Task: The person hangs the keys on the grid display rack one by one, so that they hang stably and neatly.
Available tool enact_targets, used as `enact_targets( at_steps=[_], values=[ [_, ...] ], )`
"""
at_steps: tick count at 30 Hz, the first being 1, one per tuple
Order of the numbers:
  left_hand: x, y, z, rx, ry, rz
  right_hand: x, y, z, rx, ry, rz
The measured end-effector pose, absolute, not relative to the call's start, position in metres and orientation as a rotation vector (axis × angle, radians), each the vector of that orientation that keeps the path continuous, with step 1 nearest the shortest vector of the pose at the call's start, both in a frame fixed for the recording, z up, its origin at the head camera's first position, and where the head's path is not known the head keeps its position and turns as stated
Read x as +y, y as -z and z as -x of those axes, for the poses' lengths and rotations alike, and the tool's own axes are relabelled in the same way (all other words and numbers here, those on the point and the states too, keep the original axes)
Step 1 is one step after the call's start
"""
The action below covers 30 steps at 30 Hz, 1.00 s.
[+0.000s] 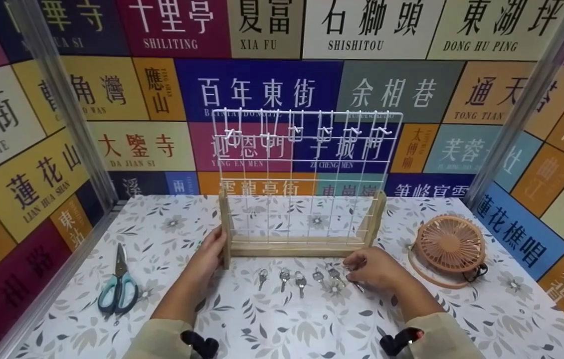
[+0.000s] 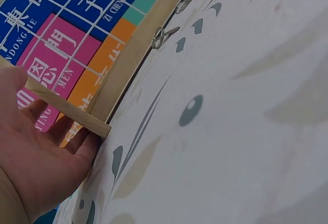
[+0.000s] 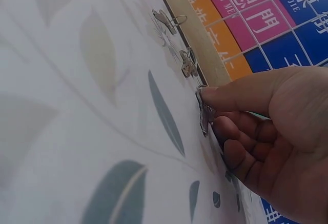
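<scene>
A white wire grid rack stands upright in a wooden base (image 1: 301, 249), with several white hooks (image 1: 295, 132) hung along its upper part. My left hand (image 1: 207, 257) grips the left wooden upright (image 2: 66, 107) low down, thumb on one side and fingers on the other. At the right end of a row of keys, my right hand (image 1: 376, 271) pinches a silver key (image 3: 205, 119) by its ring, thumb on top. That key is still at the tabletop. Several other keys with rings, among them one key (image 1: 300, 283) near the middle, lie before the base.
Scissors (image 1: 119, 289) with teal and dark handles lie to the left on the floral tabletop (image 1: 172, 334). An orange round fan (image 1: 451, 244) stands at the right. Behind the table rises a wall (image 1: 262, 75) of coloured panels with lettering.
</scene>
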State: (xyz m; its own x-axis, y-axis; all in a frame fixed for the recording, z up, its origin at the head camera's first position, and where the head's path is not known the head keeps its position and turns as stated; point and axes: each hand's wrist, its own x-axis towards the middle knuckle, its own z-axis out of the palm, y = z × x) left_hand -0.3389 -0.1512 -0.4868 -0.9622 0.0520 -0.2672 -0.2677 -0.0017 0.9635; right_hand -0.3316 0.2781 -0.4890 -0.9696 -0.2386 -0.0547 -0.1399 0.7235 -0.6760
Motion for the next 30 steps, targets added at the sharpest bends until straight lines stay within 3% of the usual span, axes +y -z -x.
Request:
enact_targets(
  at_steps=[12, 30],
  values=[
    [-0.152, 0.49, 0.34, 2.044, -2.071, 0.229, 0.275, 0.448, 0.317, 2.58, 1.379, 0.345],
    [-0.154, 0.494, 0.339, 2.05, -2.104, 0.193, 0.16, 0.368, 0.291, 2.184, 2.061, 0.406]
  ],
)
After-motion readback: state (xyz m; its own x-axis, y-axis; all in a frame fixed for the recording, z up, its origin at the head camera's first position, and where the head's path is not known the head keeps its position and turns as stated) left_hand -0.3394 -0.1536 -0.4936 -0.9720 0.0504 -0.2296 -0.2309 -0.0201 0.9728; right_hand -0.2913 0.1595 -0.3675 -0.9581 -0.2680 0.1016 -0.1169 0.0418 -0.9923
